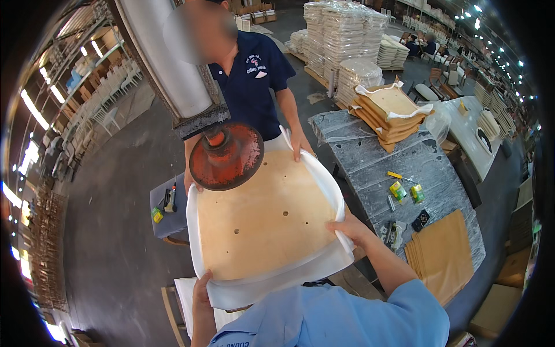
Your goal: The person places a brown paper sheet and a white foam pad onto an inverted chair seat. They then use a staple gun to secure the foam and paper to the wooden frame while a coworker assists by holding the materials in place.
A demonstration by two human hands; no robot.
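Wooden panel: pale, drilled with small holes, the panel (263,231) lies between two people, its edges lined by a white cloth (300,267) that hangs down at the near side.
Left hand: the left hand (202,292) pinches the near left corner, thumb on top; the other fingers are hidden.
Right hand: the right hand (351,229) pinches the right edge through the cloth, thumb on the wood.
Co-worker: a person in a dark blue shirt (248,75) holds the far side with both hands.
Red disc: the press head (226,162) covers the panel's far left part from view; I cannot tell whether they touch.
Right worktop: the worktop (361,156) bears stacked brown covers (381,118), yellow-green boxes (398,191) and brown sheets (442,254).
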